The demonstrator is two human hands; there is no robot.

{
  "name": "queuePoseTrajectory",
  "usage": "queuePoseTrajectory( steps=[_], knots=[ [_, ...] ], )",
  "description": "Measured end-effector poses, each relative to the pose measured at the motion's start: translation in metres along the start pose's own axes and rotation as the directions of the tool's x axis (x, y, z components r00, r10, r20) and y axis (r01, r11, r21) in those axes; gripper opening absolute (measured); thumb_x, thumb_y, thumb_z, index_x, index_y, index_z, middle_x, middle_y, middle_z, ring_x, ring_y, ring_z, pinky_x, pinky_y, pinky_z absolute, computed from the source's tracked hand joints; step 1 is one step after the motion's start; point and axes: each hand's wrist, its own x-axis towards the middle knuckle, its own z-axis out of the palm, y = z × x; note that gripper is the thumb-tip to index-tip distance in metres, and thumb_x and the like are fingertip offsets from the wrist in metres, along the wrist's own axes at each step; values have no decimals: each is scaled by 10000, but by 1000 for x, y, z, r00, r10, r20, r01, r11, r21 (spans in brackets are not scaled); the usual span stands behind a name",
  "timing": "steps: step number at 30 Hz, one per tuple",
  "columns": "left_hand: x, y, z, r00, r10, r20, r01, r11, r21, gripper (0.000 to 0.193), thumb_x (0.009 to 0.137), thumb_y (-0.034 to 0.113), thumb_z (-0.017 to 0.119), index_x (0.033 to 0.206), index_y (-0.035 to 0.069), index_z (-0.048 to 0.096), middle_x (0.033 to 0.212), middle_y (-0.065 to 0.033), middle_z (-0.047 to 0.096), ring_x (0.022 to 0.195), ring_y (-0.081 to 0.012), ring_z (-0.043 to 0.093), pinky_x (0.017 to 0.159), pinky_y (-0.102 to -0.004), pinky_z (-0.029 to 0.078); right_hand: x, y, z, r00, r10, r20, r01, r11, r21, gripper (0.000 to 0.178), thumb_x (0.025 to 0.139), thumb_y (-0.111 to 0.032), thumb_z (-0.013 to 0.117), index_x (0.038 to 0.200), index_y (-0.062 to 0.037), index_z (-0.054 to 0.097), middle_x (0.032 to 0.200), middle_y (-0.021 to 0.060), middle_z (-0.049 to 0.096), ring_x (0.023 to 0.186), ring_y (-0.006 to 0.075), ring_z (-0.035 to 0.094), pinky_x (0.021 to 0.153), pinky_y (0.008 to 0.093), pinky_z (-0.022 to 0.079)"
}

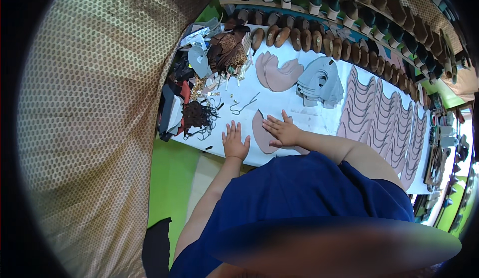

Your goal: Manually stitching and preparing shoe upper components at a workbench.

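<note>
My left hand (235,142) lies flat near the front edge of the white table (239,153), fingers spread, with nothing in it. To its right, my right hand (282,129) rests with fingers apart on a pinkish curved shoe-upper piece (261,133), covering part of it. Behind the hands is a pair of scissors (244,104), lying with its blades apart. Farther back sit a fanned stack of pink curved pieces (280,74) and a stack of grey curved pieces (319,81).
Rows of overlapping pink pieces with dark edges (371,113) cover the table's right side. Brown shoe lasts (295,39) line its back edge, below shelves of shoes. Dark cords (197,117) and material scraps (227,51) pile up at the left, beside a patterned curtain (100,118).
</note>
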Motion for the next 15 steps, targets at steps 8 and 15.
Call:
queuePoseTrajectory(
  steps=[8, 15],
  knots=[
    [1, 1, -1, 1000, -6, 29, 5, 1000, 15, 700, 902, 387, 578, 1505, 101, 368, 1613, -133, 256, 1502, -325, 186, 1201, -523, 114, 38, 19, -3, 996, 60, -61, -64, 995, -79, 787, 934, -588, 430, 1520, -70, 342, 1592, 73, 322, 1517, 232, 174, 1137, 696, -26],
    [2, 3, -2, 999, 8, 41, -10, 999, 43, 702, 905, 383, 573, 1509, 95, 360, 1615, -139, 249, 1501, -331, 186, 1201, -525, 110, 50, 7, -18, 987, 159, -10, -159, 987, 15, 789, 948, -558, 434, 1537, -54, 286, 1612, 90, 267, 1516, 254, 169, 1162, 657, -21]
  ],
)
